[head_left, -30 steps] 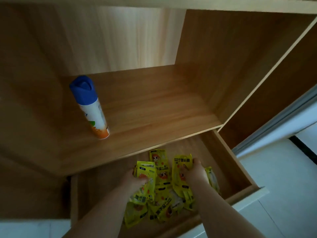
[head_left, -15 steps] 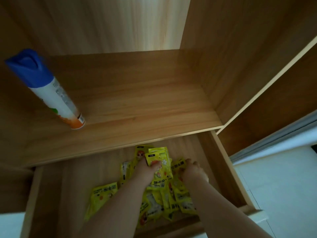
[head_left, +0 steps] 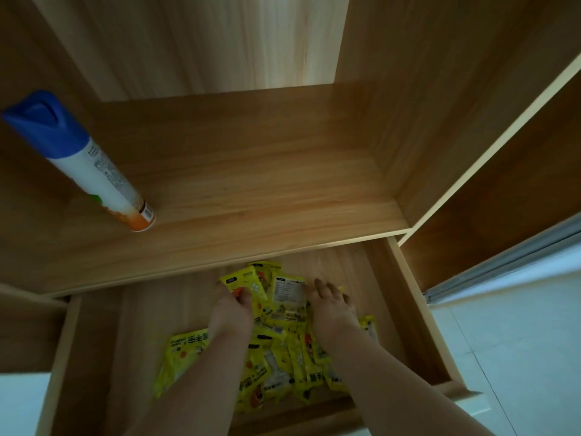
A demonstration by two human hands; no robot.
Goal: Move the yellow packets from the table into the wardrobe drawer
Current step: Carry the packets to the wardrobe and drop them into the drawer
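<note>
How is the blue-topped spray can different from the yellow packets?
The spray can is one tall round tube, white with a blue cap; the yellow packets are many flat pouches. The can stands on the shelf; the packets lie heaped in the drawer. Both are inside the wardrobe.

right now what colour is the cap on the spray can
The cap of the spray can is blue, seen best in the head view.

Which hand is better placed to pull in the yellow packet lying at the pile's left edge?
Left, likely: the left hand sits beside that packet, though it grips another packet; the right hand lies flat farther right.
</note>
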